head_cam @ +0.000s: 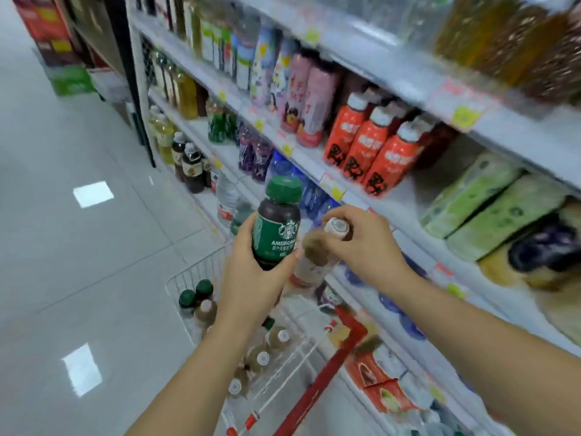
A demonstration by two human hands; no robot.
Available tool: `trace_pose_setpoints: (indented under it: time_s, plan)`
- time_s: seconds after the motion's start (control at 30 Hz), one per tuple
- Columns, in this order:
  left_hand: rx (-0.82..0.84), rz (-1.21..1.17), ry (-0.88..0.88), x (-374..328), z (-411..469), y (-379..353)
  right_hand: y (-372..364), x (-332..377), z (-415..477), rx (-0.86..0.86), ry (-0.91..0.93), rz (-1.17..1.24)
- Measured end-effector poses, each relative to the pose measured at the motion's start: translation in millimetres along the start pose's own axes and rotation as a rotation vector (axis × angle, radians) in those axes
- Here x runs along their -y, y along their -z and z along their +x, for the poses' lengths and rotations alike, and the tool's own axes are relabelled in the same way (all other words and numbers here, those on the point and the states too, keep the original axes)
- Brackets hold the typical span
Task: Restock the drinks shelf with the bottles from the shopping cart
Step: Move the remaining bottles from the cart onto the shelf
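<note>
one green-capped bottle (276,225) in curled left grip (251,278), white-capped bottle (317,256) pinched under right grip (367,243).

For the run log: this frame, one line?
left hand: holds green-capped dark Starbucks bottle | right hand: grips white-capped brown bottle | white wire cart: holds bottles

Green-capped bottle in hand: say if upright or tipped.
Upright: the green-capped bottle has its cap on top; left hand grips its base.

Both your bare forearms reach forward; your left grip (250,278) wraps a green-capped coffee bottle (276,228), your right grip (361,243) clasps a white-capped bottle (312,268) by its top.
</note>
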State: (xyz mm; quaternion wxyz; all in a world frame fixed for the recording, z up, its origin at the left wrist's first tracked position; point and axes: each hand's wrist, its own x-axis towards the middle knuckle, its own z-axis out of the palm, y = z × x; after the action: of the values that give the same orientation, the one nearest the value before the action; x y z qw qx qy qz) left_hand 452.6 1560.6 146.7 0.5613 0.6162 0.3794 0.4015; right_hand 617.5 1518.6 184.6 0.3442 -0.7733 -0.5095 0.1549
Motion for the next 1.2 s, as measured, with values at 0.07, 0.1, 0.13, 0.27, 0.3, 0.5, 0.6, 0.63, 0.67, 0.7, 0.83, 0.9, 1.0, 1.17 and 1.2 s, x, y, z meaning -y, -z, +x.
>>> trace_pose_setpoints:
  time_s: [0.07, 0.1, 0.13, 0.27, 0.3, 0.5, 0.6, 0.63, 0.67, 0.7, 0.83, 0.9, 1.0, 1.17, 1.2]
  plan:
    - [0.083, -0.018, -0.081, -45.3, 5.4, -16.6, 54.0, 29.6, -6.5, -0.143, 0.067, -0.022]
    - [0.123, -0.026, -0.127, -67.2, 7.8, -25.7, 80.4, 44.4, -11.1, -0.212, 0.09, -0.03]
    - [0.16, -0.036, -0.172, -88.7, 10.2, -35.2, 105.8, 57.6, -16.1, -0.28, 0.112, -0.038]
    - [0.295, -0.066, -0.345, -167.1, 14.6, -70.5, 193.2, 95.6, -43.8, -0.553, 0.202, -0.088]
    - [0.319, -0.074, -0.385, -182.7, 14.1, -77.7, 211.8, 100.4, -51.7, -0.61, 0.213, -0.1]
    - [0.387, -0.108, -0.461, -230.8, 16.7, -111.0, 296.7, 106.2, -84.0, -0.891, 0.321, -0.247]
    - [0.383, -0.123, -0.457, -234.1, 18.6, -126.6, 311.2, 84.3, -83.6, -0.926, 0.385, -0.464]
    - [0.381, -0.125, -0.455, -234.0, 19.1, -131.7, 313.7, 72.1, -81.1, -0.924, 0.392, -0.517]
    - [0.38, -0.124, -0.453, -233.4, 19.8, -136.8, 316.1, 59.4, -78.7, -0.919, 0.386, -0.546]
    - [0.383, -0.121, -0.448, -232.3, 20.8, -141.8, 318.3, 47.2, -76.0, -0.917, 0.379, -0.557]
    - [0.395, -0.121, -0.441, -228.9, 26.5, -163.8, 327.7, 12.1, -64.9, -0.934, 0.319, -0.47]
    - [0.398, -0.118, -0.444, -229.0, 29.8, -176.5, 337.9, 2.3, -58.4, -0.994, 0.201, -0.262]
    - [0.4, -0.107, -0.428, -228.7, 36.2, -197.3, 365.6, -7.9, -41.2, -1.087, 0.045, 0.069]
    - [0.363, -0.098, -0.401, -229.9, 46.4, -228.0, 391.2, -18.7, 2.0, -0.861, -0.092, 0.328]
    - [0.353, -0.098, -0.398, -231.6, 46.8, -232.2, 391.4, -20.0, 10.7, -0.804, -0.117, 0.316]
